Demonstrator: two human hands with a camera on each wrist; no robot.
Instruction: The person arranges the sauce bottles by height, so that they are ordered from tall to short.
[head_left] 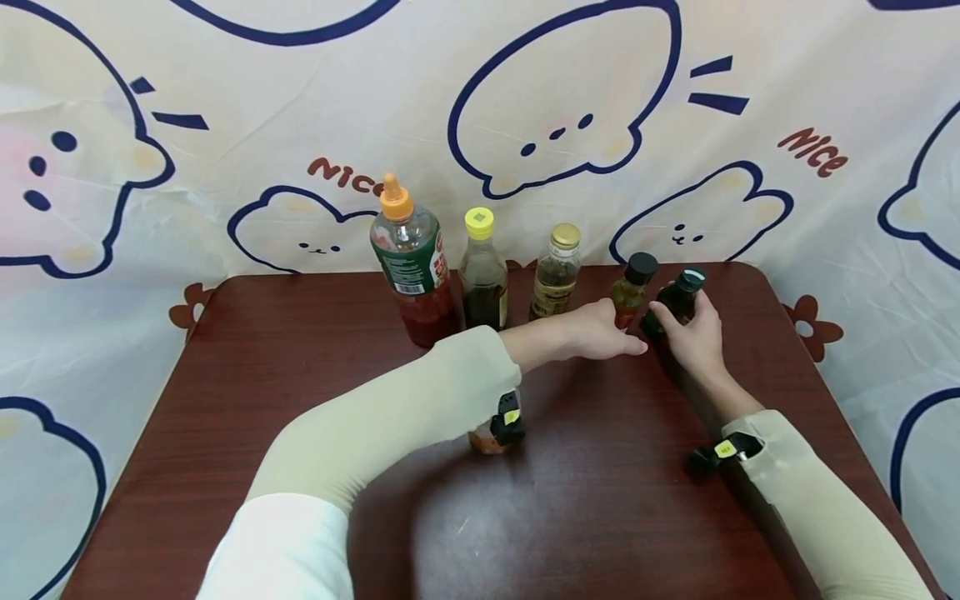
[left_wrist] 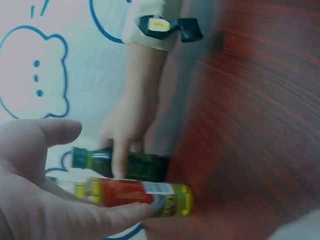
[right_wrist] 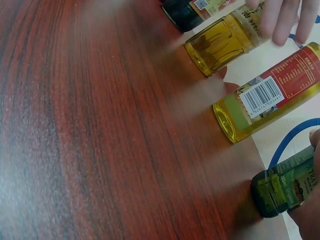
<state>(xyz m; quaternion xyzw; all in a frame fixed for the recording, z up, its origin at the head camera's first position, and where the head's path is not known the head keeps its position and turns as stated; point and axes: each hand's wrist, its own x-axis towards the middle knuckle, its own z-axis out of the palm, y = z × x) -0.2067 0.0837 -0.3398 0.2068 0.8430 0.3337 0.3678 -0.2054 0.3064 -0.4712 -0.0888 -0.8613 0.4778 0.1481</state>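
My right hand (head_left: 697, 337) grips a small dark green glass bottle (head_left: 679, 292) with a dark cap, upright near the back right of the table. Thumb and fingers sit on opposite sides of it. My left hand (head_left: 600, 329) reaches across with its fingers extended, close in front of an oil bottle (head_left: 632, 290) with a black cap. In the left wrist view that oil bottle (left_wrist: 132, 192) shows a red label and lies between the spread thumb and fingers. The right wrist view shows its barcode, and the left fingers (right_wrist: 280, 20) relaxed beyond it.
Leftward along the back edge stand a gold-capped oil bottle (head_left: 555, 279), a yellow-capped dark sauce bottle (head_left: 483, 283) and an orange-tipped red sauce bottle (head_left: 412, 275). Another bottle (head_left: 489, 442) is mostly hidden under the left sleeve. A printed cloth (head_left: 337, 100) hangs behind the brown table (head_left: 600, 500).
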